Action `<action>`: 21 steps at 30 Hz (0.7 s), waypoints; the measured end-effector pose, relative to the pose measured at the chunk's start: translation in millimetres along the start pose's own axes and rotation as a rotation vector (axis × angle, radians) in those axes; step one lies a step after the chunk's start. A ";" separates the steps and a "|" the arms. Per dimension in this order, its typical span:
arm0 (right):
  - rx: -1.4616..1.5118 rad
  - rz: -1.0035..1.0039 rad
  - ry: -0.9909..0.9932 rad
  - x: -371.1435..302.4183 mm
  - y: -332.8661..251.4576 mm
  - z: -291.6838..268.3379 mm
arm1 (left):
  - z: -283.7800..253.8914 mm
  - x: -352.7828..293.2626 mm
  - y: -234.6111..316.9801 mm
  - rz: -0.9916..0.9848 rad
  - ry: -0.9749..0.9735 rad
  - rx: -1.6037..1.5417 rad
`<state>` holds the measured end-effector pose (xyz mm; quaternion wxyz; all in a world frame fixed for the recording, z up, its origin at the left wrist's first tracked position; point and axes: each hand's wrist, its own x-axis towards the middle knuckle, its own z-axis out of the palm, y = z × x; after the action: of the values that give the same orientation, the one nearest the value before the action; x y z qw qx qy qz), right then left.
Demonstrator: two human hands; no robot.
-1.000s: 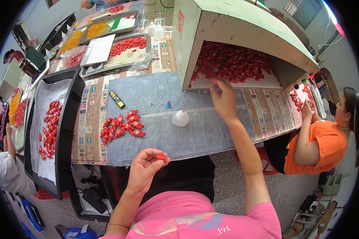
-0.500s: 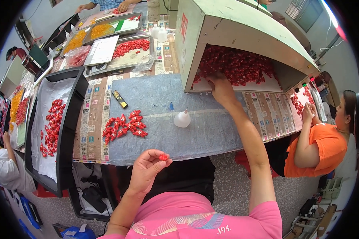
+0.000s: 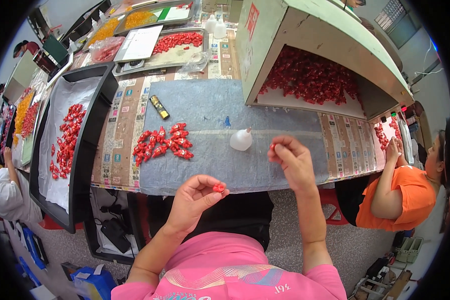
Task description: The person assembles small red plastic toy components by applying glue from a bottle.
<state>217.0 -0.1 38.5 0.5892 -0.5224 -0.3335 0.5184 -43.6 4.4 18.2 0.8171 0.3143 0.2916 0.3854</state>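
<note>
Bench covered in printed paper, blue-grey mat laid on it; black tray at left, white-lined, bearing loose red pieces; metal tray farther back, also with red pieces; pale open-fronted box at right rear, a dense red heap inside; on the mat, a squat white bottle, a black-and-gold tube and a red cluster toward the left; speckled floor below; person in orange seated at right; left hand at the mat's near edge, thumb and forefinger pinching a red piece; right hand over the mat, right of the bottle, thumb and fingertips pressed on a second piece, mostly hidden; left-hand piece small, bright red, glossy, rounded at the visible end; clustered ones elongated, shiny, with small pale marks; finer detail too small to tell.
</note>
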 end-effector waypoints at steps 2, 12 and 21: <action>0.035 0.027 -0.033 -19.3 10.2 8.2 | 3.1 3.1 -0.1 -0.001 -0.020 0.015; 0.120 0.028 -0.142 -66.0 31.8 49.8 | 10.3 6.5 -6.5 0.003 -0.055 0.066; 0.065 -0.032 -0.054 -70.5 40.7 58.5 | 10.3 8.3 -12.0 0.143 -0.118 0.112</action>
<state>134.7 -55.3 23.5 0.6049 -0.4836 -0.3406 0.5331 -26.5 2.1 13.9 0.7843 0.4018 0.2407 0.4067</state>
